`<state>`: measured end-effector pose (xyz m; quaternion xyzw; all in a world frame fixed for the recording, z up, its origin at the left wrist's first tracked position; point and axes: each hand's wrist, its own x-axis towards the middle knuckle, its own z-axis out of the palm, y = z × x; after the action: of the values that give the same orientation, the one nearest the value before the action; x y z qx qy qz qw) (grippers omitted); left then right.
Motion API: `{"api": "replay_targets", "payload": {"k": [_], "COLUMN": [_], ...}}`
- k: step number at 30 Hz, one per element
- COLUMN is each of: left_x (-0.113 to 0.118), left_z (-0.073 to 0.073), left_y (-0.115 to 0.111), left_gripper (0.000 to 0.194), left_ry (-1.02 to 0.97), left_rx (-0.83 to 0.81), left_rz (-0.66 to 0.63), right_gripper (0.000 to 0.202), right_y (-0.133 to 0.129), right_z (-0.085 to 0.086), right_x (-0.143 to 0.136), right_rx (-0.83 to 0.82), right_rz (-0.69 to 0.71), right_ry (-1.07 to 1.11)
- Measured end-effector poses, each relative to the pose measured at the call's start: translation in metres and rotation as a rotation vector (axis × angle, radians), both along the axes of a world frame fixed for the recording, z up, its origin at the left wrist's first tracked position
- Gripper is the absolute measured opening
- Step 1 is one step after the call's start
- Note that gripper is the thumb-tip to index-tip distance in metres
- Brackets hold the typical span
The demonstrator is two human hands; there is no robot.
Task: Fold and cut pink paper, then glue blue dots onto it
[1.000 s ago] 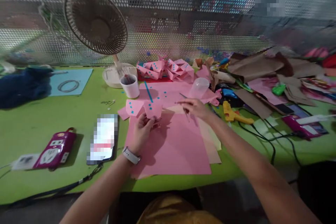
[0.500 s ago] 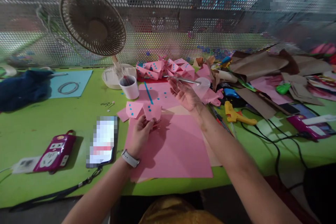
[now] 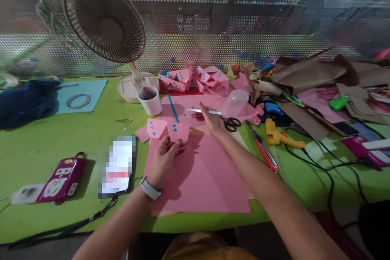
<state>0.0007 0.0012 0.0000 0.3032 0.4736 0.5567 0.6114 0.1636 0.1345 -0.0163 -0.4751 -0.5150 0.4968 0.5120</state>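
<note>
My left hand point(image 3: 167, 152) pinches a folded pink paper piece point(image 3: 180, 132) with blue dots between thumb and fingers, over a large pink sheet point(image 3: 210, 178). A joined or neighbouring dotted flap point(image 3: 156, 128) sticks out to its left; I cannot tell whether they are one piece. My right hand point(image 3: 211, 121) is closed around slim silver tweezers point(image 3: 213, 112), whose thin tip points left above the dotted pink paper and a blue strip point(image 3: 173, 108). Black-handled scissors point(image 3: 232, 124) lie beside my right wrist, their blades hidden.
Behind are a fan point(image 3: 105, 24), a white cup point(image 3: 150, 101), folded pink paper shapes point(image 3: 210, 81) and a clear plastic cup point(image 3: 237, 101). On the right lie a red cutter point(image 3: 263, 150), a yellow glue gun point(image 3: 282, 135) and cables. A phone point(image 3: 117, 166) rests left.
My right hand has lowered toward the pink paper and turned over, from palm up to back up, with the tweezers in it. The left hand has stayed almost still.
</note>
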Motion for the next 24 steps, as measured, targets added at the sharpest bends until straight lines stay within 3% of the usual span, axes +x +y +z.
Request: {"api": "replay_targets", "payload": {"k": [5,15,24], "left_x": [0.0,-0.001,-0.001], "left_z": [0.0,-0.002,-0.003], "left_y": [0.0,0.001,0.001], "left_gripper": [0.044,0.041,0.044], "left_ry": [0.001,-0.002,-0.009], "left_rx": [0.006,0.027,0.003], "left_rz": [-0.003,-0.007,0.002], "right_gripper": [0.036,0.033,0.026], "right_y": [-0.004,0.006,-0.002], "right_z": [-0.001,-0.009,-0.008], "right_x": [0.003,0.001,0.006], "right_rx": [0.015,0.026,0.132], "right_rz": [0.014,0.044,0.08], "right_ry": [0.002,-0.015,-0.108]}}
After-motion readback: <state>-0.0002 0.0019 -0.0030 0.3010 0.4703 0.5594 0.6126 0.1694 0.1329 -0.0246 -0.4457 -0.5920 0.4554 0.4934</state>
